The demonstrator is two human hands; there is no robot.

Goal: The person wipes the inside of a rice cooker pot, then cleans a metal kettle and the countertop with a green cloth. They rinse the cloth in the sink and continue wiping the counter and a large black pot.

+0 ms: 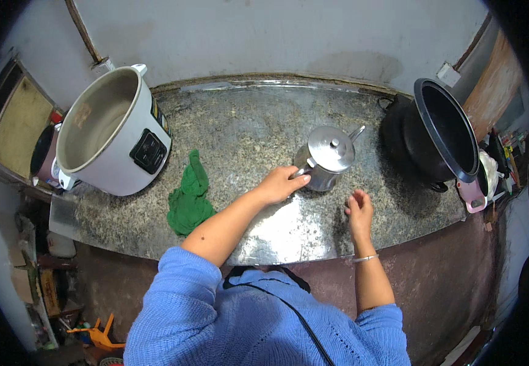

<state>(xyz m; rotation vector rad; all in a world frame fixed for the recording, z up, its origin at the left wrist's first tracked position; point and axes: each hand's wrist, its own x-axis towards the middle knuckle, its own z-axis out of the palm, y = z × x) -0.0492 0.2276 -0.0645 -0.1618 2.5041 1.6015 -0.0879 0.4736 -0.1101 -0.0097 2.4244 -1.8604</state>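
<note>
A stainless steel teapot (321, 176) stands upright on the speckled stone-patterned counter (246, 123), its round lid (330, 148) in place. The spout (357, 133) points away to the back right. My left hand (282, 184) is closed around the pot's handle (302, 171) at the near left side. To the right of the pot and nearer to me, my right hand (360, 212) hovers with fingers loosely curled and apart, holding nothing. A crumpled green cloth (190, 196) lies on the counter left of my left forearm.
At the left stands a large white rice cooker body (113, 151), lidless. A big black pot (445, 132) with a wide rim is on the right. Beyond it sits a pink container (472, 194). Wall sockets (449, 74) and a grey wall (282, 36) are behind. An orange stool (101, 333) is low left.
</note>
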